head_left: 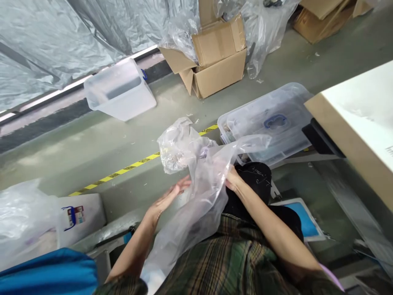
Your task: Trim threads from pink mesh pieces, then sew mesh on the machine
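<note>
A long clear plastic bag point(205, 192) drapes from my lap up between my arms, and its upper end flares out to the right. My left hand point(175, 190) is at the bag's left side with fingers stretched out, the tips close to the plastic. My right hand point(232, 179) is against the bag's right side; its fingers are covered by the plastic, so their grip does not show. Just beyond the hands is a crumpled clear bag point(175, 149) with pale, hard-to-identify contents. Whether the two bags are joined cannot be made out.
A lidded clear bin point(276, 119) stands to the right, near a white-topped carton point(362, 110). Beyond are an open cardboard box point(219, 73) and a translucent tub point(123, 92). Yellow-black tape point(123, 169) crosses the floor. At left sits a white bin point(84, 211) beside blue fabric point(49, 272).
</note>
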A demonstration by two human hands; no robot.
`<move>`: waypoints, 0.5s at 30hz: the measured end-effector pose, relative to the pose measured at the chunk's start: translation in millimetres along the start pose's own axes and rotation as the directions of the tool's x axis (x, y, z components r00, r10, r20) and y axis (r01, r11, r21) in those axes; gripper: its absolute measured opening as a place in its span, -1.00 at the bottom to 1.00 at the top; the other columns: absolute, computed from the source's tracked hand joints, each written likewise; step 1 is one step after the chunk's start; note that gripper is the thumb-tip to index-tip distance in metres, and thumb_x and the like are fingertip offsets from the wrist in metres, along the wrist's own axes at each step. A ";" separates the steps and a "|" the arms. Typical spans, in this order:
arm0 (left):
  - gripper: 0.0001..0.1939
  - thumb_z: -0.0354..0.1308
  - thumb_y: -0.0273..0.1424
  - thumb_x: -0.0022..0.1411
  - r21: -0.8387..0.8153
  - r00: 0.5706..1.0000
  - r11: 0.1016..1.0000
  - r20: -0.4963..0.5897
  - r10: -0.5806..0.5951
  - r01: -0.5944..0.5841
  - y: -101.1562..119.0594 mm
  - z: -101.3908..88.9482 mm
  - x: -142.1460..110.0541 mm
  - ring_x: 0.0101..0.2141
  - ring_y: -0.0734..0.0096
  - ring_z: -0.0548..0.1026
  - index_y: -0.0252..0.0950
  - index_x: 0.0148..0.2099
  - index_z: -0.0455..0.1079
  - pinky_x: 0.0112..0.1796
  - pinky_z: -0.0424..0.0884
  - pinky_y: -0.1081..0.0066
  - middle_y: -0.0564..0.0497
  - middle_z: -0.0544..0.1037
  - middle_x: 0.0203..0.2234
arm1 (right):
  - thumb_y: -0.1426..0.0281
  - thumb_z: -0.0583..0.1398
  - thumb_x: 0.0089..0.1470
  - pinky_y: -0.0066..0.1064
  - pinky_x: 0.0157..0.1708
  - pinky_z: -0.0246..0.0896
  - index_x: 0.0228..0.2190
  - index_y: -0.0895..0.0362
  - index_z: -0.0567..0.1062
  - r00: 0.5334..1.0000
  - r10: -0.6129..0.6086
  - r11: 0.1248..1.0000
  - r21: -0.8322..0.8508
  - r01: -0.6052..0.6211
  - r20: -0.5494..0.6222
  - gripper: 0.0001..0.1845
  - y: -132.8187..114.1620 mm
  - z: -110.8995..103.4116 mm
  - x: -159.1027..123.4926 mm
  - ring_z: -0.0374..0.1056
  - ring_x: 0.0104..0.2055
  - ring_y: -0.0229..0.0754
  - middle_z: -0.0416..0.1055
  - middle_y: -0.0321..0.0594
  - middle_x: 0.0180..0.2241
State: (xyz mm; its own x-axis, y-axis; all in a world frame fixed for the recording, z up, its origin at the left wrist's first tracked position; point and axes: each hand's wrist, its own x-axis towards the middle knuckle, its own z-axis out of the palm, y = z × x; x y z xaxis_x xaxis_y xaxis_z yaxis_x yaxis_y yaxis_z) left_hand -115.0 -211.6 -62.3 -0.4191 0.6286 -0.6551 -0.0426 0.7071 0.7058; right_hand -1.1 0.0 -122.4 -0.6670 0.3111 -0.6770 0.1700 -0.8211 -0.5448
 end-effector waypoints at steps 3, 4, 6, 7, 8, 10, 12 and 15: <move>-0.40 0.24 0.02 0.03 0.047 0.972 0.987 0.188 0.143 -0.154 31.5 9.9 18.2 -0.04 0.11 0.48 -0.16 0.07 0.42 -0.16 0.46 0.31 -0.10 0.47 0.05 | 0.19 0.44 -0.31 -0.34 -0.34 0.38 -0.45 0.14 0.51 0.998 0.045 0.999 0.005 -0.045 0.051 -0.61 8.6 8.5 -16.7 0.44 -0.36 -0.13 0.51 -0.19 -0.45; -0.49 0.25 -0.03 0.04 0.132 0.973 0.977 0.178 0.144 -0.169 38.5 18.9 23.4 -0.14 0.16 0.50 -0.20 -0.03 0.45 -0.24 0.45 0.35 -0.08 0.53 -0.09 | 0.09 0.39 -0.25 -0.30 -0.31 0.38 -0.42 0.14 0.51 0.996 0.052 0.998 0.028 -0.054 0.078 -0.58 7.8 7.7 -23.1 0.44 -0.32 -0.09 0.52 -0.17 -0.43; -0.69 0.16 -0.11 0.14 0.272 0.980 0.947 0.137 0.141 -0.174 45.2 40.6 29.8 -0.38 0.32 0.45 -0.27 -0.29 0.45 -0.39 0.36 0.42 0.00 0.51 -0.41 | -0.10 0.25 -0.12 -0.24 -0.27 0.38 -0.34 0.11 0.52 0.991 0.043 0.992 0.111 -0.058 0.129 -0.47 1.3 2.3 -34.0 0.44 -0.23 -0.04 0.52 -0.15 -0.37; -0.68 0.08 -0.14 0.20 0.303 0.981 0.936 0.129 0.147 -0.180 45.6 50.9 31.1 -0.48 0.40 0.39 -0.29 -0.40 0.40 -0.45 0.30 0.45 0.04 0.43 -0.53 | -0.14 0.19 -0.08 -0.22 -0.25 0.38 -0.31 0.09 0.51 0.991 0.027 0.987 0.152 -0.048 0.134 -0.44 -3.7 -1.6 -37.7 0.44 -0.20 -0.03 0.52 -0.16 -0.35; -0.65 0.03 -0.16 0.24 0.311 0.978 0.930 0.138 0.159 -0.195 44.9 59.2 31.7 -0.54 0.47 0.32 -0.30 -0.46 0.35 -0.49 0.24 0.48 0.07 0.37 -0.60 | -0.12 0.20 -0.07 -0.22 -0.24 0.37 -0.31 0.07 0.49 0.995 0.005 0.983 0.181 -0.024 0.103 -0.48 -9.3 -5.8 -40.2 0.44 -0.20 -0.04 0.51 -0.18 -0.36; -0.61 -0.02 -0.16 0.27 0.294 0.964 0.925 0.188 0.191 -0.240 44.3 65.4 33.2 -0.60 0.53 0.23 -0.30 -0.51 0.31 -0.53 0.17 0.51 0.11 0.32 -0.65 | 0.09 0.32 -0.15 -0.26 -0.24 0.35 -0.39 0.06 0.46 0.998 -0.046 0.981 0.185 0.052 -0.038 -0.65 -21.0 -14.7 -42.3 0.42 -0.27 -0.10 0.48 -0.25 -0.41; -0.61 -0.05 -0.17 0.27 0.281 0.959 0.924 0.182 0.215 -0.261 49.8 53.5 38.1 -0.61 0.54 0.24 -0.30 -0.49 0.33 -0.54 0.18 0.53 0.11 0.34 -0.66 | 0.36 0.36 -0.27 -0.31 -0.26 0.34 -0.48 0.07 0.41 0.981 -0.083 0.980 0.166 0.113 -0.176 -0.75 -31.4 -24.6 -44.6 0.37 -0.39 -0.20 0.41 -0.32 -0.51; -0.68 -0.06 -0.25 0.25 0.364 0.957 0.910 -0.128 0.261 -0.199 74.3 5.5 50.6 -0.61 0.49 0.30 -0.30 -0.44 0.37 -0.51 0.26 0.50 0.09 0.37 -0.67 | 0.46 0.25 -0.31 -0.38 -0.42 0.29 -0.59 0.08 0.31 0.971 -0.086 0.976 0.177 0.127 -0.221 -0.82 -41.5 -41.6 -58.4 0.17 -0.58 -0.30 0.19 -0.41 -0.67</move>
State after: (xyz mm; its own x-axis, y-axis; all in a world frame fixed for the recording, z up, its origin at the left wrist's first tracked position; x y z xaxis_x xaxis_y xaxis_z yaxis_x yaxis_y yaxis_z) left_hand -134.3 -125.5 -44.5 -0.5283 0.7446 -0.4081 0.3751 0.6358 0.6746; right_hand 61.0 35.8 -80.8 -0.5020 0.4786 -0.7204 -0.0469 -0.8468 -0.5299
